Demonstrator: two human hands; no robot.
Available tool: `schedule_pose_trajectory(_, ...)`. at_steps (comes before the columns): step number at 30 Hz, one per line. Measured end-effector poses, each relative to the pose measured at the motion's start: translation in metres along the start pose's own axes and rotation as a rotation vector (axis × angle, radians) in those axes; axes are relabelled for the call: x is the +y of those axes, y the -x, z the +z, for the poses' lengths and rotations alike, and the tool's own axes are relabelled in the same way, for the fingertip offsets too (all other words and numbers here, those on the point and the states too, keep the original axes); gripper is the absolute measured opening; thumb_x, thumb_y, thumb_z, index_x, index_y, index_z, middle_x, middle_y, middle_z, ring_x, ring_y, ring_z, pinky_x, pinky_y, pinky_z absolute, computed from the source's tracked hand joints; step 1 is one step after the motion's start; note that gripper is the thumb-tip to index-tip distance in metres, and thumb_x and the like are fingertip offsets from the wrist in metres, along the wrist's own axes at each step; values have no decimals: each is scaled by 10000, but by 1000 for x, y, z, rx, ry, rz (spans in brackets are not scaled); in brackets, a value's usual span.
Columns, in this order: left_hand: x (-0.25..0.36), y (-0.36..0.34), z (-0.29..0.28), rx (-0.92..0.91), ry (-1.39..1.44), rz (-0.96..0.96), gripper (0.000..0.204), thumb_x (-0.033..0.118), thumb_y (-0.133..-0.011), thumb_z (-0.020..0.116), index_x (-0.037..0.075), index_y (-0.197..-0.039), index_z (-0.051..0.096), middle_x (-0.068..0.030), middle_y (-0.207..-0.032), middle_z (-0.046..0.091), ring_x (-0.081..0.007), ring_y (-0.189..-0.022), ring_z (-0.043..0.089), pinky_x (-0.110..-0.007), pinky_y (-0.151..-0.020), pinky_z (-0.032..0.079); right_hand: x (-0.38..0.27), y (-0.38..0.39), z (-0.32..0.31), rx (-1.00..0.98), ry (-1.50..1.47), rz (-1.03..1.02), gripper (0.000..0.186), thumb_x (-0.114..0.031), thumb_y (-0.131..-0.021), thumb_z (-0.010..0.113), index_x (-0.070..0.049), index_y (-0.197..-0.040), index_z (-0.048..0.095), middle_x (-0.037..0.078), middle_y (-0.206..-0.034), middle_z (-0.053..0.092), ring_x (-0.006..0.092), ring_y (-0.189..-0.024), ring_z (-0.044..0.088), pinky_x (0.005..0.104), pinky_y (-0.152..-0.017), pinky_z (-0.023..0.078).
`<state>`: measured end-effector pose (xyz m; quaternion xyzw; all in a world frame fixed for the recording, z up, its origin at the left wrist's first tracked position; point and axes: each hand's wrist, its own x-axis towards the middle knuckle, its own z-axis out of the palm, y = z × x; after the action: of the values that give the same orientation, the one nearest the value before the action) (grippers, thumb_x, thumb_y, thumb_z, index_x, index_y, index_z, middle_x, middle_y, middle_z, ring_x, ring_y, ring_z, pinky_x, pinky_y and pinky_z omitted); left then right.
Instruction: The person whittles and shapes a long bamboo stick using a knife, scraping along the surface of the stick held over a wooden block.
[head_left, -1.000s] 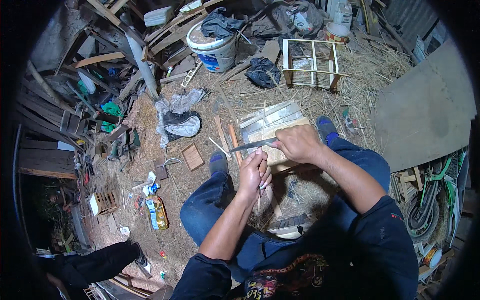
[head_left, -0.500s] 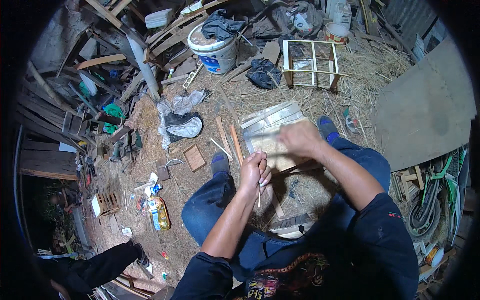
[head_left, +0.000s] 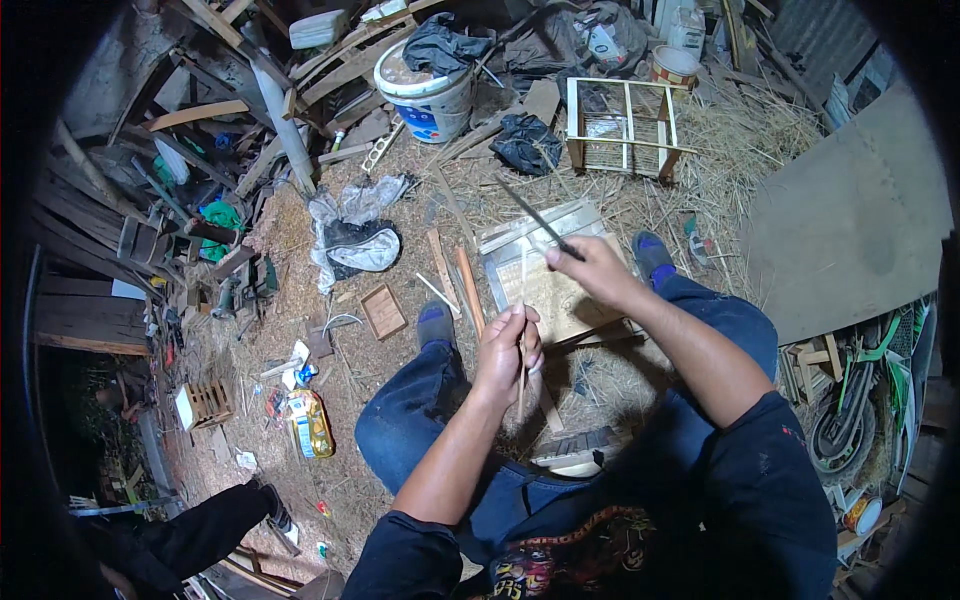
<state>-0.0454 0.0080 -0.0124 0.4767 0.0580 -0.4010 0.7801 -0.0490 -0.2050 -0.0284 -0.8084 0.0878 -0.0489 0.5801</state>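
Observation:
My left hand (head_left: 508, 350) is closed around a thin wooden stick (head_left: 524, 275), which stands up past the fingers and shows again below them. To its right, my right hand (head_left: 596, 272) grips a knife (head_left: 532, 215) by its dark handle, the long narrow blade pointing up and to the left. The blade crosses just above the stick's upper end; whether they touch I cannot tell. Under both hands, between my feet, lies a pale wooden board (head_left: 570, 308).
Left of the board are a round wooden rod (head_left: 469, 290), a small wooden box (head_left: 383, 311) and an oil bottle (head_left: 311, 424). A white bucket (head_left: 428, 105) and a slatted wooden frame (head_left: 627, 125) stand farther off. Another person's leg (head_left: 215, 525) shows at lower left.
The right hand, blurred before, now shows sharply with the blade raised and angled up-left. The left hand keeps its hold on the stick, nearly in the same place.

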Motion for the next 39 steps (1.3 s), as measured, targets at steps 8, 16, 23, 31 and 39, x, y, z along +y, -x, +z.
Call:
schedule_pose_trajectory(8, 13, -14, -2, 175, -166, 309, 243, 279, -1017, 592, 50, -1003, 672, 31, -715, 527, -54, -549, 451, -230, -487, 405, -38, 25, 16, -159, -455, 294, 327, -402, -958, 662, -87, -870, 647, -71, -614, 465, 33, -495, 388, 232, -436, 275)
schedule_pose_trajectory(16, 31, -21, -9, 251, -96, 462, 263, 253, -971, 666, -8, -948, 640, -93, -787, 666, -175, -640, 679, -262, -552, 535, -15, 26, 12, -41, -55, 100, 415, -409, -888, 734, 5, -891, 705, 48, -691, 640, 129, -656, 596, 331, -615, 468)
schedule_pose_trajectory(23, 38, -6, 0, 96, -143, 435, 243, 142, -946, 678, -52, -1091, 649, -152, -877, 691, -225, -726, 699, -308, -632, 568, -32, 4, -42, 3, 473, 22, 450, -473, -867, 706, -26, -915, 726, 185, -755, 680, 329, -729, 681, 444, -699, 517)
schedule_pose_trajectory(31, 69, 17, -13, -328, -324, 260, 428, 165, -946, 628, -114, -1261, 552, -187, -848, 672, -278, -725, 694, -397, -625, 586, -57, -1, -105, -135, 483, -12, 455, -505, -834, 728, -59, -923, 741, 161, -781, 697, 312, -757, 693, 425, -706, 518)
schedule_pose_trajectory(39, 62, 10, -11, -507, -405, -177, 422, 306, -1038, 496, -89, -1139, 606, -143, -646, 643, -211, -493, 654, -286, -448, 546, -52, 1, -99, -134, 751, -93, 413, -448, -796, 758, -45, -875, 717, 173, -773, 682, 364, -775, 680, 453, -700, 514)
